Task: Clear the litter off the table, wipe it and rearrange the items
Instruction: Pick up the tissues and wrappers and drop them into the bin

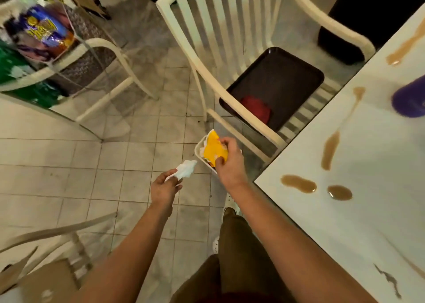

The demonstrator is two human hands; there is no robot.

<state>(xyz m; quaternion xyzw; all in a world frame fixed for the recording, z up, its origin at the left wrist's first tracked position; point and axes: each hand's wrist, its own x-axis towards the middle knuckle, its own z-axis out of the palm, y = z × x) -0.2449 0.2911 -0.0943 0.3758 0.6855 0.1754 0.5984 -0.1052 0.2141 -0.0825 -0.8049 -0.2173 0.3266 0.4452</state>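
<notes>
Litter-clearing was under way: right hand fingers clamped a yellow wrapper over the bin beside the surface; left hand pinched a tissue just left of it. Next, release both, then wipe the spills.

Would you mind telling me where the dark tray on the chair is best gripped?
Probably the tray by its raised rim at the near short end, approached from the open front of the chair; the slatted back and armrests block the other sides, and a red item lies inside.
</notes>
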